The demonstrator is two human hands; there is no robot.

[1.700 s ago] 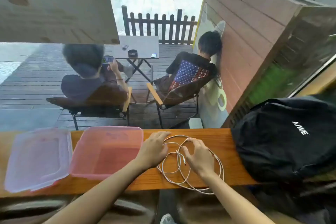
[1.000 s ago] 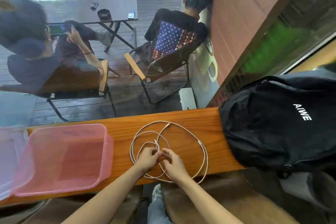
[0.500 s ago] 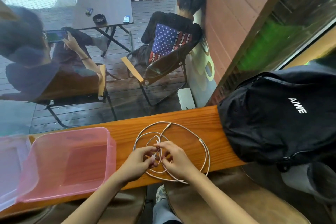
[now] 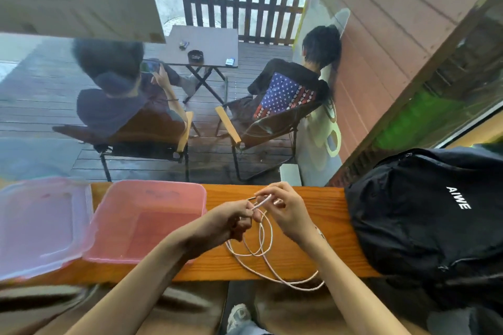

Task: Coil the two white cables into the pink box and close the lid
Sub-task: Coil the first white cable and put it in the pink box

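White cable (image 4: pixel 265 250) lies in loose loops on the wooden counter (image 4: pixel 321 228), and part of it hangs over the near edge. My left hand (image 4: pixel 231 221) and my right hand (image 4: pixel 285 208) are raised a little above the counter. Both pinch the cable's plug end between their fingertips, with loops trailing down from them. I cannot tell the two cables apart in the tangle. The open pink box (image 4: pixel 141 221) stands just left of my left hand. Its translucent lid (image 4: pixel 40 226) lies flat beside it at the far left.
A black backpack (image 4: pixel 424 220) fills the right end of the counter, close to my right hand. Behind the counter is a glass pane; beyond it two people sit in chairs at a small table on a deck. My knees and a shoe show below.
Both hands have lifted the cable end off the counter and moved it up and toward the far edge. The loops have drawn in closer, some now hanging over the near edge. The view tilted up.
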